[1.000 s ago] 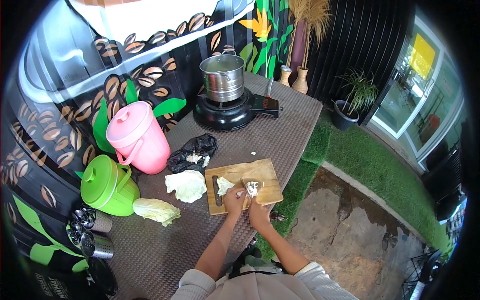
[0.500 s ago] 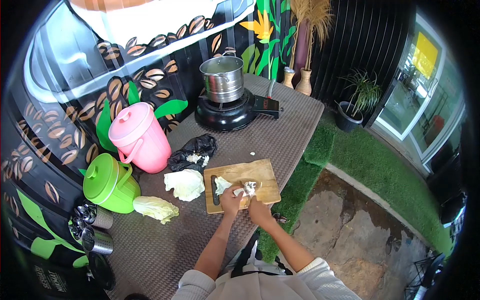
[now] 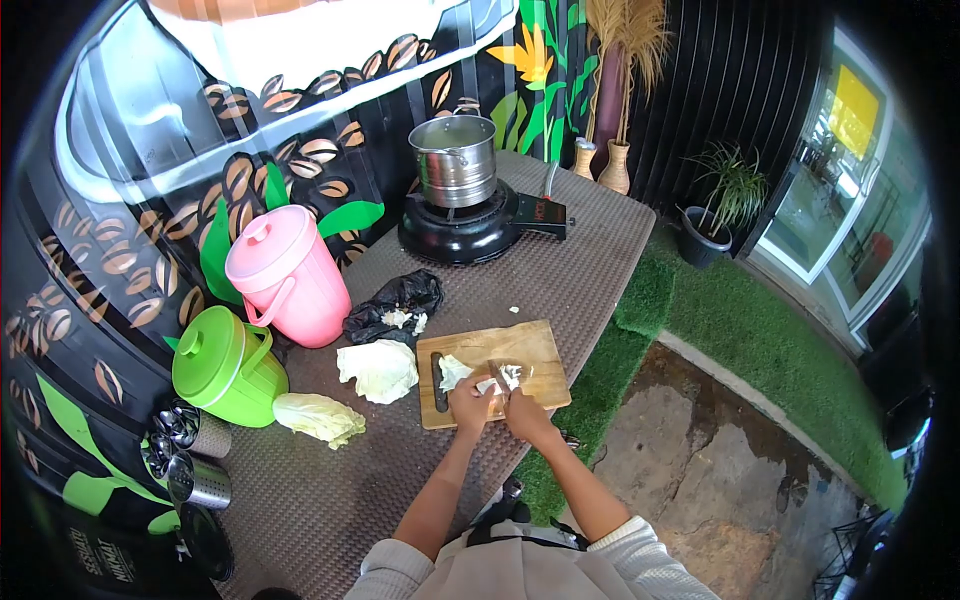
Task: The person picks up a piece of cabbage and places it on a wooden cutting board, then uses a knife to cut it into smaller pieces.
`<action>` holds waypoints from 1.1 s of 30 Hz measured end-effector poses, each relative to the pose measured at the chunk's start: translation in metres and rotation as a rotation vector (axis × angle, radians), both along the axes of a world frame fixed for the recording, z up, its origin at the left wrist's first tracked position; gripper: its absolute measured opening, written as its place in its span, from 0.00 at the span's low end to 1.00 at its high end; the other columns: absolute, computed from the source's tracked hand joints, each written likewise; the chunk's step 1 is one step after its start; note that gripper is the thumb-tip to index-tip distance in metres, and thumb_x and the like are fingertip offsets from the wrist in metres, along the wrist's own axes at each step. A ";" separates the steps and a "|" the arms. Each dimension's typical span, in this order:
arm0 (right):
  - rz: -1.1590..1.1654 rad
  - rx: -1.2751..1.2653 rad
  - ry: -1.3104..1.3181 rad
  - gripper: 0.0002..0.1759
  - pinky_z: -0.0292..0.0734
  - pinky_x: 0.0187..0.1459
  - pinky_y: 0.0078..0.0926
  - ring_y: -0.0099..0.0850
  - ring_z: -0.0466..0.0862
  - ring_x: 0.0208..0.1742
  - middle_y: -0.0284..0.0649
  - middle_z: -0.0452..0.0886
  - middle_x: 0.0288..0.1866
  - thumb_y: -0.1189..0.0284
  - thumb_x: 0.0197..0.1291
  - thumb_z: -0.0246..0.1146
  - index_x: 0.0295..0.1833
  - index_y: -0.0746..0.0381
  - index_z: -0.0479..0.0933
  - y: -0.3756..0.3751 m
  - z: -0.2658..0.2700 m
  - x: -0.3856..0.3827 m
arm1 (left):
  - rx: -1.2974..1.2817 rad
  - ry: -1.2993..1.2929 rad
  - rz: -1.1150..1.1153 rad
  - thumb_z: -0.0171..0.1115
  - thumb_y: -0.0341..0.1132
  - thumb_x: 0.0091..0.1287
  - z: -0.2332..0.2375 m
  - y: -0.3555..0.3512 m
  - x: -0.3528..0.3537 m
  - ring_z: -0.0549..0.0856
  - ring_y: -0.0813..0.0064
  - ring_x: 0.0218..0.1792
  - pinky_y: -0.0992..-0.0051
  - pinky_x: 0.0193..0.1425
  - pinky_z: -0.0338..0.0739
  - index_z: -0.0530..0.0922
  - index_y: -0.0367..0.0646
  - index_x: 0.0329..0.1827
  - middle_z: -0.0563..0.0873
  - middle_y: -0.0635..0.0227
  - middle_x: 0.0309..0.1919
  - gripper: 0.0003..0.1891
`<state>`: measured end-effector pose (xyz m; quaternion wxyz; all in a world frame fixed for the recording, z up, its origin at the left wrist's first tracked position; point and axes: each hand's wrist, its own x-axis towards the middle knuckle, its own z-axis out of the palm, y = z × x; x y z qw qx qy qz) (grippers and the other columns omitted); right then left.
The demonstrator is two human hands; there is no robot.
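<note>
A wooden cutting board (image 3: 543, 347) lies at the table's right edge under both of my hands. My left hand (image 3: 469, 403) has its fingers bent down on a pale piece of cabbage (image 3: 486, 385). Beside it my right hand (image 3: 527, 417) is closed round a knife (image 3: 499, 376), whose handle the fingers hide and whose blade points away from me. Small cut cabbage bits (image 3: 512, 375) lie right of the blade. Another cabbage leaf (image 3: 453, 371) rests near the board's handle slot. Off the board to the left are a large cabbage leaf (image 3: 378, 371) and a longer cabbage chunk (image 3: 320, 418).
A black plastic bag (image 3: 411, 297) with scraps sits behind the board. Farther back, a steel pot (image 3: 455, 165) stands on a black gas stove (image 3: 455, 238). Pink (image 3: 297, 290) and green lidded buckets (image 3: 225, 375) and metal utensil holders (image 3: 200, 482) line the left side.
The view has shifted slightly, moving the whole scene a little to the right. Both hands stay together over the board, with the knife blade now showing more clearly between them.
</note>
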<state>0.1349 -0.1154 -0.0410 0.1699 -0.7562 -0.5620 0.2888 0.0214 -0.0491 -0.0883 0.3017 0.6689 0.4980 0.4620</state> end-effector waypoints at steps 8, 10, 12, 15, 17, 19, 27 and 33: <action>-0.126 0.028 -0.161 0.14 0.78 0.43 0.50 0.55 0.83 0.42 0.62 0.81 0.38 0.70 0.64 0.49 0.52 0.66 0.63 -0.031 0.006 -0.035 | -0.024 -0.088 0.027 0.71 0.30 0.50 -0.003 -0.005 0.004 0.78 0.71 0.20 0.71 0.27 0.71 0.85 0.41 0.40 0.79 0.60 0.26 0.13; -0.115 0.021 -0.221 0.14 0.79 0.41 0.49 0.54 0.84 0.40 0.61 0.81 0.36 0.71 0.64 0.49 0.52 0.66 0.63 -0.029 0.004 -0.036 | -0.005 -0.088 0.030 0.71 0.29 0.51 -0.009 -0.003 0.005 0.78 0.73 0.20 0.74 0.26 0.71 0.85 0.41 0.41 0.79 0.62 0.27 0.13; -0.080 0.030 -0.262 0.13 0.80 0.38 0.47 0.53 0.84 0.38 0.60 0.81 0.34 0.71 0.64 0.50 0.50 0.66 0.63 -0.023 0.002 -0.032 | 0.016 -0.089 0.036 0.71 0.28 0.52 -0.008 -0.004 0.005 0.78 0.76 0.20 0.76 0.25 0.71 0.85 0.41 0.42 0.78 0.63 0.27 0.13; -0.037 0.105 -0.164 0.12 0.77 0.38 0.54 0.59 0.82 0.35 0.61 0.80 0.31 0.68 0.65 0.49 0.46 0.67 0.64 -0.024 0.003 -0.016 | 0.040 0.029 0.058 0.71 0.29 0.52 0.000 -0.006 0.003 0.79 0.75 0.21 0.76 0.26 0.71 0.85 0.41 0.42 0.78 0.63 0.27 0.13; -0.016 0.123 -0.098 0.12 0.77 0.38 0.54 0.59 0.82 0.35 0.61 0.80 0.30 0.68 0.65 0.50 0.45 0.67 0.65 -0.021 0.004 -0.003 | 0.040 0.026 0.063 0.71 0.29 0.52 -0.003 -0.006 0.004 0.80 0.74 0.20 0.75 0.25 0.72 0.85 0.41 0.42 0.77 0.62 0.27 0.13; 0.005 0.138 -0.035 0.12 0.77 0.38 0.54 0.59 0.82 0.35 0.61 0.80 0.30 0.68 0.65 0.50 0.45 0.67 0.65 -0.021 0.006 0.000 | 0.024 -0.013 0.055 0.71 0.29 0.52 -0.002 -0.006 0.004 0.80 0.74 0.20 0.75 0.25 0.72 0.85 0.42 0.41 0.77 0.62 0.27 0.13; -0.040 0.184 -0.402 0.09 0.80 0.29 0.48 0.52 0.84 0.31 0.55 0.81 0.28 0.70 0.64 0.51 0.45 0.64 0.65 -0.027 -0.012 -0.022 | -0.007 -0.083 0.063 0.71 0.28 0.51 -0.002 -0.006 0.007 0.80 0.76 0.20 0.78 0.25 0.72 0.86 0.41 0.40 0.83 0.61 0.35 0.12; -0.091 0.153 -0.350 0.09 0.82 0.31 0.46 0.49 0.85 0.30 0.54 0.82 0.30 0.73 0.62 0.50 0.46 0.64 0.66 -0.033 -0.017 -0.030 | -0.014 -0.139 0.043 0.72 0.29 0.51 -0.004 -0.005 0.006 0.77 0.78 0.19 0.78 0.26 0.71 0.86 0.43 0.42 0.83 0.62 0.30 0.14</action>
